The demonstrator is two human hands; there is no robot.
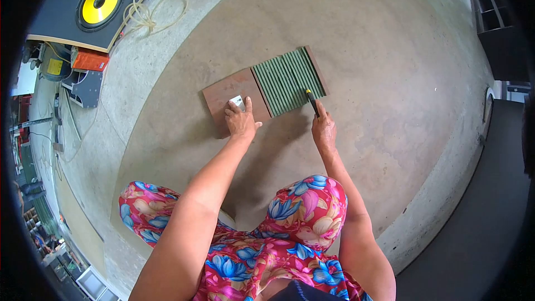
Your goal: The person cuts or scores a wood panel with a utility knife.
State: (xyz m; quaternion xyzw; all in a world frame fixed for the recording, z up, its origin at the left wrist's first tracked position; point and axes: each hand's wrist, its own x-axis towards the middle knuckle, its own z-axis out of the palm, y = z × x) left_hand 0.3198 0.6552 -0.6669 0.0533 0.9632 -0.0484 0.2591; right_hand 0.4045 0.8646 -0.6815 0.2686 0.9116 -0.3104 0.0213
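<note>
A brown board (223,90) lies on the floor, its right part covered by a green ribbed panel (283,82) with a brown strip along the right edge. My left hand (242,121) rests on the board's plain left part, fingers spread, with fingertips at a small white card (237,102). In my right hand (324,129) is a black tool with a yellow tip (312,101), its tip at the lower right edge of the ribbed panel. What kind of tool it is cannot be made out.
At the upper left stands a dark speaker panel (54,17) with a yellow cone (100,3), beside a coiled cable (146,15). An orange box (90,59) is below it. A dark surface (473,184) runs along the right.
</note>
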